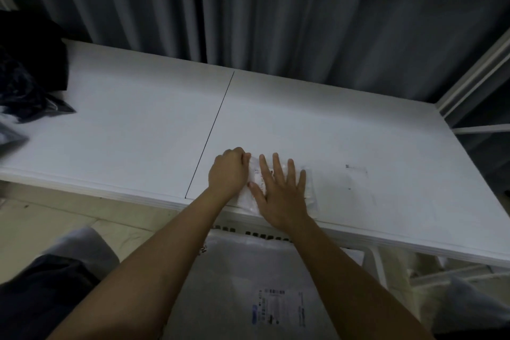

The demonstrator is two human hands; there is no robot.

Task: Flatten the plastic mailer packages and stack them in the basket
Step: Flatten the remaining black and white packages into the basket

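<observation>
A small white plastic mailer [310,188] lies on the white table [138,124] close to its near edge. My right hand [281,190] lies flat on it, fingers straight and spread. My left hand [227,171] is curled at the mailer's left end, fingertips pinching its edge. Below the table edge stands a white basket [248,232] with a slotted rim. A large white mailer with a printed label [262,284] lies flat inside it, between my forearms.
A heap of dark plastic bags [24,83] sits at the table's far left end. A seam [212,130] runs across the tabletop left of my hands. A grey curtain hangs behind the table, and a white frame [474,85] stands at the right.
</observation>
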